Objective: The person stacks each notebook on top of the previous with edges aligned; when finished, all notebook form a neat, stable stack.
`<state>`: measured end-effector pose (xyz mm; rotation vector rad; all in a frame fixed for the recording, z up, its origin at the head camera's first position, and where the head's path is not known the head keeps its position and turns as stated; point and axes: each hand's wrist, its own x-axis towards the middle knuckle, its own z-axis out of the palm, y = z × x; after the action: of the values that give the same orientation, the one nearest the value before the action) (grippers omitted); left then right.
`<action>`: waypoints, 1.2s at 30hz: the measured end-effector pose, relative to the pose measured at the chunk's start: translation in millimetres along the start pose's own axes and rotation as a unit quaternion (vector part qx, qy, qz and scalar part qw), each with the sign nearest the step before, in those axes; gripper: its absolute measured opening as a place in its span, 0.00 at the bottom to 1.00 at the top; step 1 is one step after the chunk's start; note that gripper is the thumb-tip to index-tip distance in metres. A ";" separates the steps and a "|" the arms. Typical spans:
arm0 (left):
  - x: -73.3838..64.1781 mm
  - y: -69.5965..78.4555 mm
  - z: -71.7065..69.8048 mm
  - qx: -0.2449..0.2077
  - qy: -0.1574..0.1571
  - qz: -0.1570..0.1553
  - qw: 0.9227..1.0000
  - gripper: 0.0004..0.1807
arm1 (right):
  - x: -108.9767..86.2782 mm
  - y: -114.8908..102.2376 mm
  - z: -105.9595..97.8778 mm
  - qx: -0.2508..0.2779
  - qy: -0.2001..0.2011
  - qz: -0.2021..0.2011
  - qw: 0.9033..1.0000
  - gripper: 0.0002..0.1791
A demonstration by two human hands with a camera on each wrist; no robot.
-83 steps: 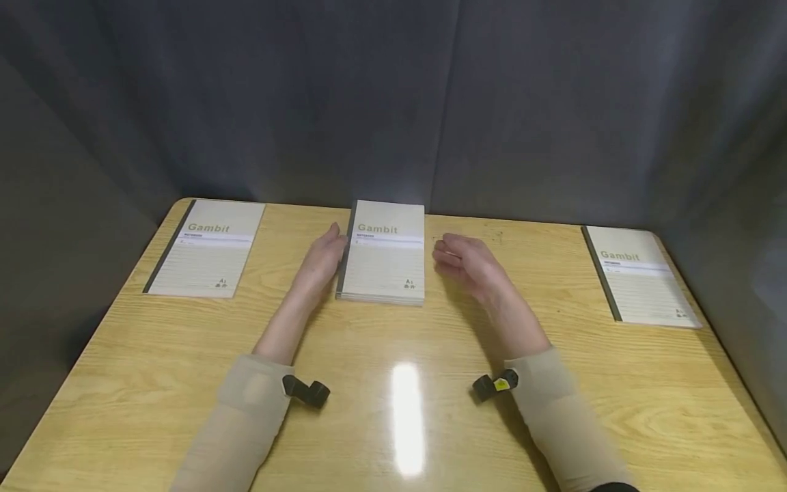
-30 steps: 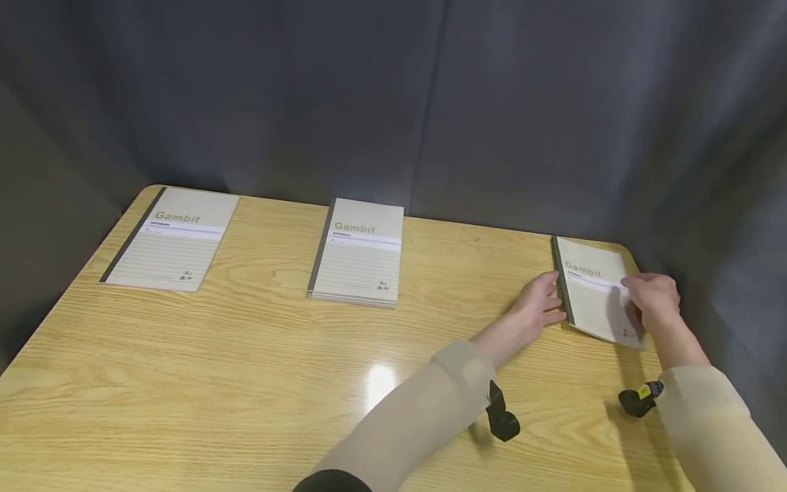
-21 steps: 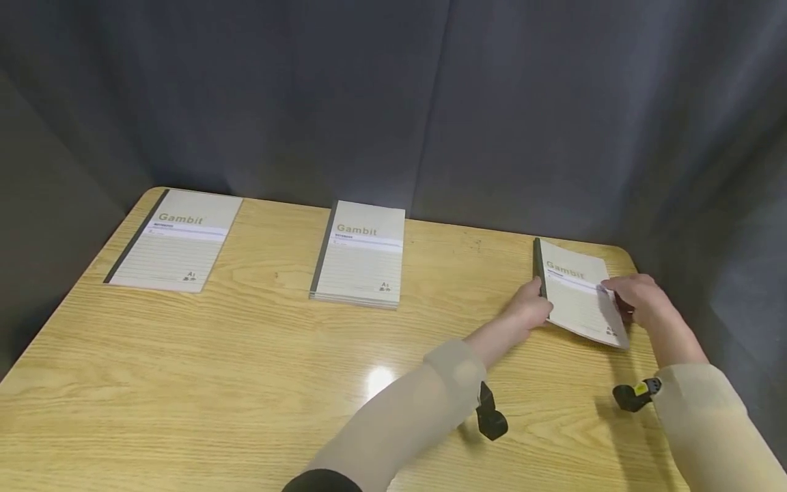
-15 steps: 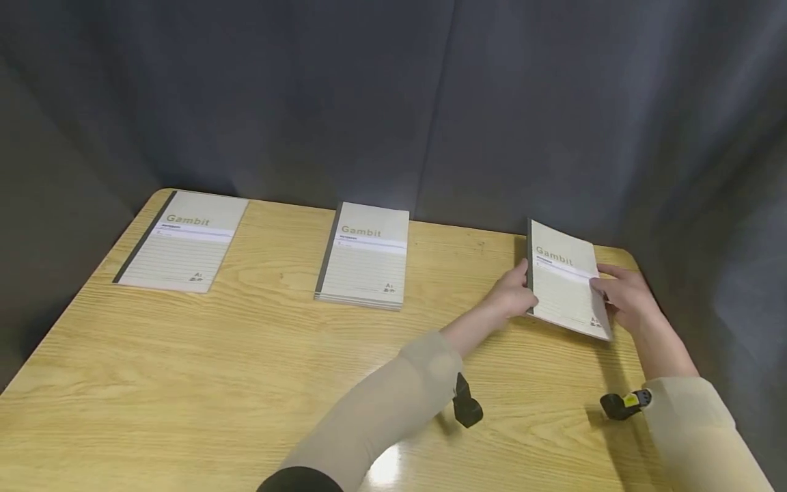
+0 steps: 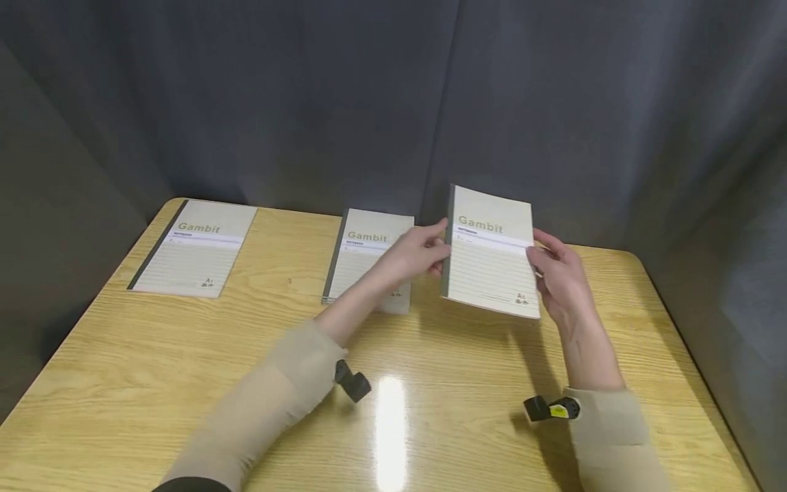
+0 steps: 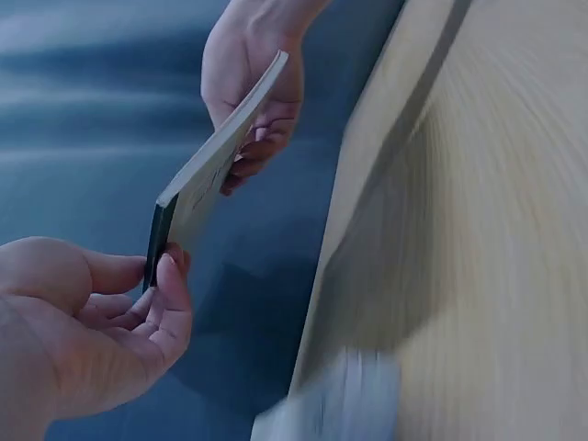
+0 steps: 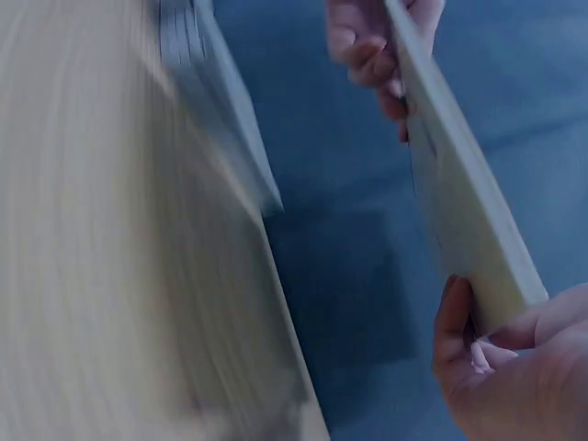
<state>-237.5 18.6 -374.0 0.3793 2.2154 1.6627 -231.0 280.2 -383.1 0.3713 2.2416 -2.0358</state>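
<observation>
A pale notebook (image 5: pixel 490 263) with a dark spine and "Gambit" on its cover is held up above the table, to the right of the middle stack. My left hand (image 5: pixel 415 254) pinches its spine edge; in the left wrist view the thumb and fingers (image 6: pixel 175 294) close on that dark spine. On the opposite edge, my right hand (image 5: pixel 561 273) pinches the notebook between thumb and fingers, as the right wrist view also shows. Behind my left hand and forearm, a stack of notebooks (image 5: pixel 369 253) of the same kind lies partly hidden on the table.
Another notebook (image 5: pixel 193 253) lies flat at the far left of the wooden table (image 5: pixel 295 266). A dark curtain (image 5: pixel 307 102) hangs along the back and sides, close to the table's edges.
Both hands have reached to the right, gripped the notebook at the table's right end, lifted it and carried it left towards the middle stack. The left notebook and stack stay put.
</observation>
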 end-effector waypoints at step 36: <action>-46.9 -101.2 -110.3 0.105 0.159 -0.103 0.976 0.27 | 17.3 35.8 159.5 -0.029 -0.058 -0.021 0.998 0.29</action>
<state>-242.6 -124.6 -437.9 -0.0730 2.5707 1.4667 -254.4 127.4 -438.7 0.1983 2.2522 -1.9517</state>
